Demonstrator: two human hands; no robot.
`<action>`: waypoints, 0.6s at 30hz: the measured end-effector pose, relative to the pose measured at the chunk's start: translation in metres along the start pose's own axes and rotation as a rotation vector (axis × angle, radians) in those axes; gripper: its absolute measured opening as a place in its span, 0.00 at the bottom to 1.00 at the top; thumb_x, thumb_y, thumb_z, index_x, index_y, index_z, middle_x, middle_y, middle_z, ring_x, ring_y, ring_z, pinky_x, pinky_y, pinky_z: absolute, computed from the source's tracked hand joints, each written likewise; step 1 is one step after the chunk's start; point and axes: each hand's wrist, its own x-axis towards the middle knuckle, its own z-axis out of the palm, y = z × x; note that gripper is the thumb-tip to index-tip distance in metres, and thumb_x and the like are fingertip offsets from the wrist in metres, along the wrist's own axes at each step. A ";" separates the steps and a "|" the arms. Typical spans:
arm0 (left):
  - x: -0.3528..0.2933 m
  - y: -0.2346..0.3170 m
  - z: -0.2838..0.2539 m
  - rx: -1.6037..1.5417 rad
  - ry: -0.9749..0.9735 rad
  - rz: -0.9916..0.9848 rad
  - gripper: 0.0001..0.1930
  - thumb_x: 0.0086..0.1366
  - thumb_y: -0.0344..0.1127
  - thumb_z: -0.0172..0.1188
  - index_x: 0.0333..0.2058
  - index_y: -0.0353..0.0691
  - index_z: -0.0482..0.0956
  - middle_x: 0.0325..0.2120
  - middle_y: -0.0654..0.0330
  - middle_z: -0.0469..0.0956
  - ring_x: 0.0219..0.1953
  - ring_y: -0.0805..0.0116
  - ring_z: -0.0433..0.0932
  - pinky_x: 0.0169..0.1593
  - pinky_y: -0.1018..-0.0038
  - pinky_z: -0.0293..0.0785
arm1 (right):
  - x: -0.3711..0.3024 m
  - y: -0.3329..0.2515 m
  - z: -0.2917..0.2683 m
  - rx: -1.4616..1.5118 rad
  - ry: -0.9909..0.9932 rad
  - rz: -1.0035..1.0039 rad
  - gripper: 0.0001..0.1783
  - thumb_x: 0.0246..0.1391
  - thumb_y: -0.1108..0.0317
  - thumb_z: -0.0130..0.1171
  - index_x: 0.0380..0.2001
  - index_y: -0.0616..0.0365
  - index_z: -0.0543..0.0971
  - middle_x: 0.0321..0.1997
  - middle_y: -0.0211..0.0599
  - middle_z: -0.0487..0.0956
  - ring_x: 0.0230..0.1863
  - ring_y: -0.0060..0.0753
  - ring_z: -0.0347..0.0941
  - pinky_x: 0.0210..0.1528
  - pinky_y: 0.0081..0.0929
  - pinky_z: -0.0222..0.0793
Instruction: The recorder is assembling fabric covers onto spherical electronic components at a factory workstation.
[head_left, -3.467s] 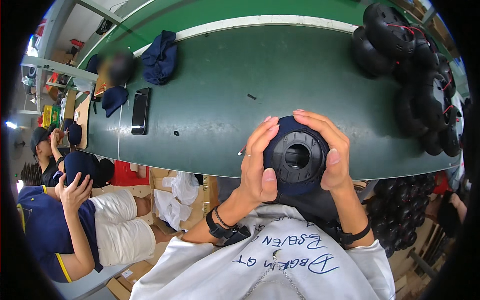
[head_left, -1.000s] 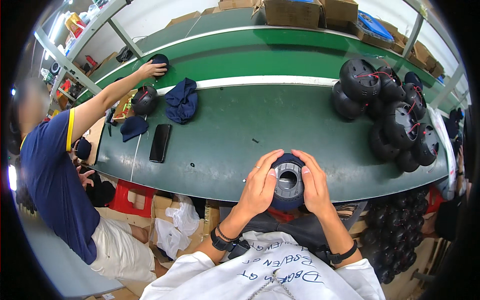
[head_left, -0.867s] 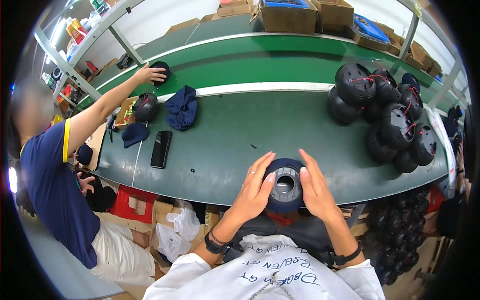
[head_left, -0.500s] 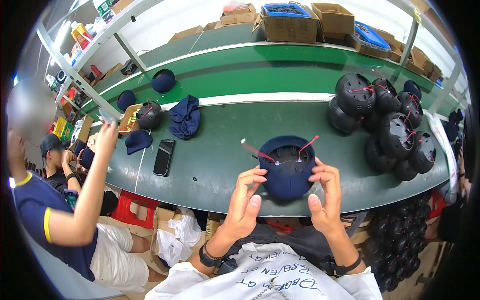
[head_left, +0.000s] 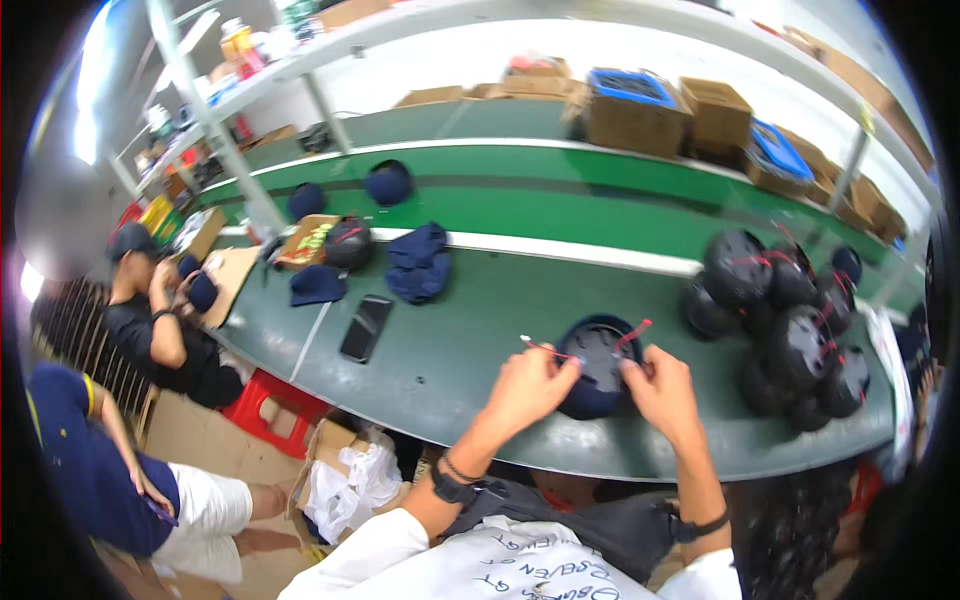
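A cap-like black plastic shell (head_left: 600, 354) covered in navy fabric lies hollow side up near the table's front edge. Two red cords (head_left: 633, 335) rise from inside it. My left hand (head_left: 530, 385) is closed at its left rim, thumb and fingers pressed together beside the left cord. At the right rim my right hand (head_left: 662, 395) is closed too, its thumb reaching to the inner edge. What exactly lies between the fingertips is too small to make out, but both hands grip the cap's edge.
Black shells with red cords (head_left: 800, 345) are heaped at the right. Left of me lie a phone (head_left: 367, 328), a crumpled navy cloth (head_left: 418, 265) and a navy cap (head_left: 317, 285). Cartons (head_left: 640, 122) stand on the back ledge. Two people are at the left, one seated (head_left: 150, 330).
My hands have moved from the cap's outer sides onto its rim, fingers now closed. The whole view has shifted and tilted. The standing person at the left has lowered a raised arm.
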 end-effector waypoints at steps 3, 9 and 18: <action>-0.006 0.003 -0.010 -0.052 0.046 0.024 0.17 0.66 0.43 0.57 0.34 0.31 0.79 0.21 0.44 0.81 0.30 0.45 0.85 0.36 0.57 0.78 | 0.001 -0.013 0.002 0.042 -0.017 -0.046 0.17 0.61 0.70 0.59 0.23 0.64 0.66 0.16 0.36 0.63 0.21 0.21 0.58 0.24 0.31 0.55; -0.052 -0.008 -0.048 -0.182 0.144 0.054 0.12 0.69 0.36 0.55 0.38 0.31 0.78 0.18 0.51 0.77 0.20 0.55 0.77 0.29 0.62 0.74 | -0.033 -0.036 0.030 0.323 -0.021 -0.016 0.18 0.68 0.69 0.54 0.23 0.60 0.64 0.18 0.25 0.62 0.23 0.15 0.56 0.23 0.26 0.52; -0.112 -0.139 -0.201 -0.289 0.863 -0.125 0.11 0.68 0.33 0.55 0.26 0.33 0.75 0.20 0.70 0.68 0.26 0.79 0.66 0.29 0.73 0.65 | -0.052 -0.025 0.024 0.470 -0.298 -0.145 0.13 0.71 0.67 0.50 0.31 0.63 0.73 0.24 0.31 0.75 0.25 0.20 0.73 0.30 0.21 0.72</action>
